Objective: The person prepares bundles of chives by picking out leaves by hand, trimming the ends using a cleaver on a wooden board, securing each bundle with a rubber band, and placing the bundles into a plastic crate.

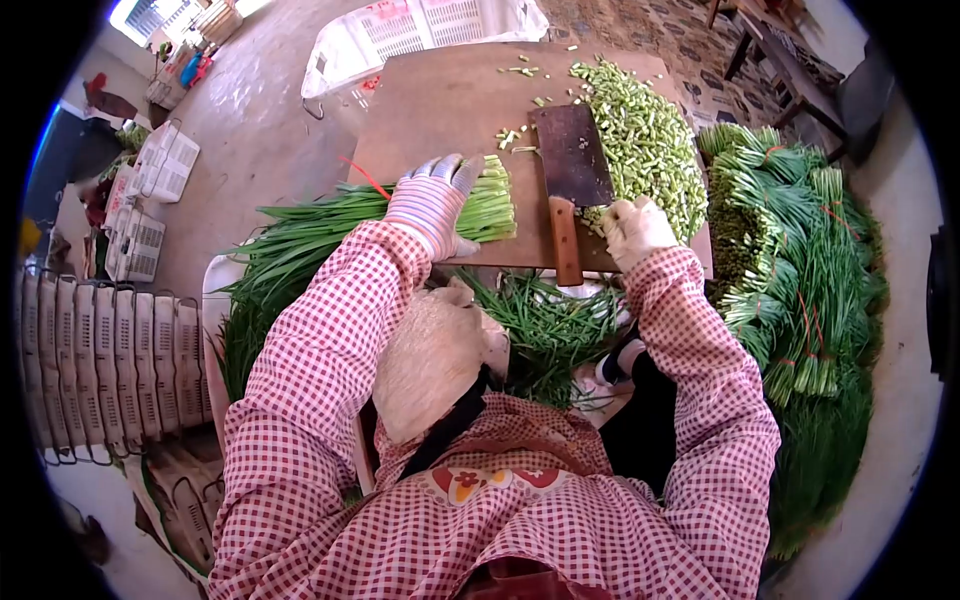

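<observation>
My left hand (433, 205), in a striped glove, lies over a bunch of garlic chives (330, 215), its fingers at the far side and thumb at the near side. The pale cut ends (493, 200) stick out to the right on the brown board (440, 95). A cleaver (575, 155) lies flat on the board, its wooden handle over the near edge. My right hand (638, 232), in a pale glove, is beside the handle with its fingers curled, touching the heap of chopped stems (640, 130). What those fingers hold, if anything, is hidden.
Tied bundles of chives (790, 240) are stacked right of the board. Loose green leaves (555, 325) lie below its near edge. A white crate (420, 28) stands beyond the board, and stacked crates (110, 350) stand at the left. A dark bench (790, 75) is at the back right.
</observation>
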Motion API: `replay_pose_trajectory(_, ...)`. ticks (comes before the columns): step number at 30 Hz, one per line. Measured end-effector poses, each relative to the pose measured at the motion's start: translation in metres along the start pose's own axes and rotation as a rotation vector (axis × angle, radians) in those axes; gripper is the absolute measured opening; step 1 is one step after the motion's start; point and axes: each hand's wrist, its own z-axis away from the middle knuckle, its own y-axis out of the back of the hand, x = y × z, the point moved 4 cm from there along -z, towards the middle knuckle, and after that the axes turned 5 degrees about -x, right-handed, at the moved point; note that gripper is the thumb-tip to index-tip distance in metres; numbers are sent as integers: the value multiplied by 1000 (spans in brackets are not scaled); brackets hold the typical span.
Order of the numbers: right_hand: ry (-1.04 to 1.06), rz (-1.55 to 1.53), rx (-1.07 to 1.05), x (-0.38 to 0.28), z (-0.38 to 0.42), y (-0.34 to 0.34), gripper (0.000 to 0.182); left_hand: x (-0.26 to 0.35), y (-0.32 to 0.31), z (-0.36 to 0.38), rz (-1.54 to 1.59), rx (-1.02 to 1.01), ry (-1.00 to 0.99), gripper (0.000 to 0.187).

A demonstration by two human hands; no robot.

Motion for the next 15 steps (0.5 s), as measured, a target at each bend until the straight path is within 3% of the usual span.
replay_pose_trajectory(2, 115, -74, 39, 5, -1, -4, 28, 0, -3, 0, 9, 8, 4, 100)
replay_pose_trajectory(3, 34, -154, -146, -6, 1, 2, 30, 0, -4, 1, 23, 32, 0, 98)
replay_pose_trajectory(4, 31, -155, -208, -20, 6, 9, 37, -1, -3, 0, 37, 59, -5, 96)
replay_pose_trajectory(6, 154, -251, -134, -36, 16, -4, 56, 0, -2, -1, 50, 87, -15, 94)
replay_pose_trajectory(8, 173, -137, -191, -47, 10, -20, 78, -1, -1, 0, 47, 71, 19, 94)
replay_pose_trajectory(12, -76, -98, -306, -58, 4, -20, 82, 1, 4, -2, 49, 38, 16, 95)
replay_pose_trajectory(15, -181, -221, -312, -47, -4, -10, 89, 1, 14, -8, 57, -132, 69, 105)
